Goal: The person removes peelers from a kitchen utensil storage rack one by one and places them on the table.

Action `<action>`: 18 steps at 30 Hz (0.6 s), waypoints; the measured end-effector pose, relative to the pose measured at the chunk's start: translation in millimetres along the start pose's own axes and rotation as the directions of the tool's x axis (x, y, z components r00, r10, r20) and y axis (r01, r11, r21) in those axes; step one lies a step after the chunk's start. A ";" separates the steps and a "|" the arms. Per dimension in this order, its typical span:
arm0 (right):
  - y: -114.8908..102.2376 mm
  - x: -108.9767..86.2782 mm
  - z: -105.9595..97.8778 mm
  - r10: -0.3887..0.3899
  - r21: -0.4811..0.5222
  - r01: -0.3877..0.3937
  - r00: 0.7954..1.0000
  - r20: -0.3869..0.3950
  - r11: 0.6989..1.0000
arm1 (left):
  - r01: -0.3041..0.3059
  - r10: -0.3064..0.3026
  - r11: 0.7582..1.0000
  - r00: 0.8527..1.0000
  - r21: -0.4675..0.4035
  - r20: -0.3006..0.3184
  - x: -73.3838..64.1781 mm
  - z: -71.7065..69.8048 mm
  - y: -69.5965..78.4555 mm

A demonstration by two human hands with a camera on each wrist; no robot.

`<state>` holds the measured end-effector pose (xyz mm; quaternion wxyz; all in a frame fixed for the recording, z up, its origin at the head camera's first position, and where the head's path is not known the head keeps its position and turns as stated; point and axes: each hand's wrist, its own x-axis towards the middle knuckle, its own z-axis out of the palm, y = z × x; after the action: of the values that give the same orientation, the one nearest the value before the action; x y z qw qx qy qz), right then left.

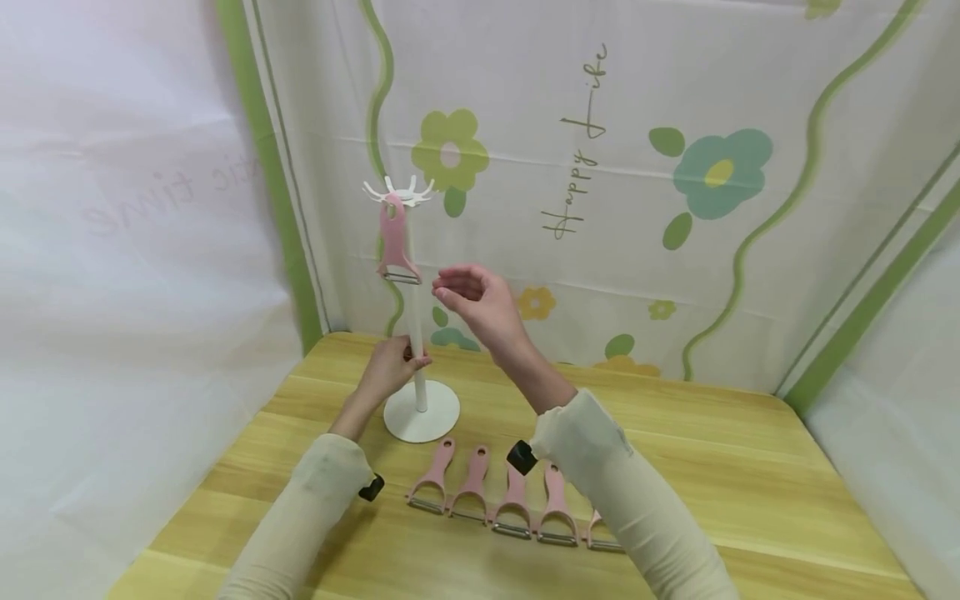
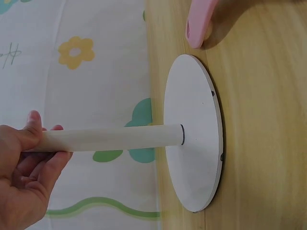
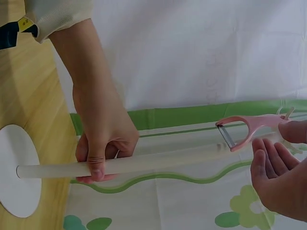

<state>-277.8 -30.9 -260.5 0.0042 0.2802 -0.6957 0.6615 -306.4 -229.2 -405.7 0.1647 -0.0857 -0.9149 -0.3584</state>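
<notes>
A white stand with a slim pole (image 1: 417, 321), a round base (image 2: 189, 96) and a ring of curved hooks (image 1: 420, 195) stands upright on the table. One pink peeler (image 1: 393, 233) hangs from a hook by the hole in its handle, blade end down. My left hand (image 1: 386, 367) grips the lower pole, thumb and fingers around it, as the left wrist view also shows. My right hand (image 1: 483, 308) is raised just right of the hanging peeler, fingers loosely bent and holding nothing. In the right wrist view, its thumb overlaps the peeler's handle.
Several more pink peelers (image 1: 472, 483) lie in a row on the wooden table (image 1: 720, 475) in front of the base, handles pointing away. The right sleeve (image 1: 607, 467) covers part of the row. A printed curtain (image 1: 622, 200) hangs behind the table.
</notes>
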 end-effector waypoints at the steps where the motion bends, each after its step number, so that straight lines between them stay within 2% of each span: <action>1: -1.4 2.6 1.8 0.001 -0.007 -0.001 1.000 -0.003 1.000 | -0.001 0.001 1.000 1.000 0.000 0.002 -0.2 -0.3 -0.7; 18: -26.0 37.9 24.3 -0.034 -0.084 0.033 0.999 -0.011 0.996 | 0.031 -0.031 0.999 0.999 -0.013 0.026 -1.6 -1.3 0.1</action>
<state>-290.6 -67.0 -225.4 0.0314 0.2870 -0.7178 0.6335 -304.6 -230.1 -405.4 0.1468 -0.0773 -0.9157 -0.3660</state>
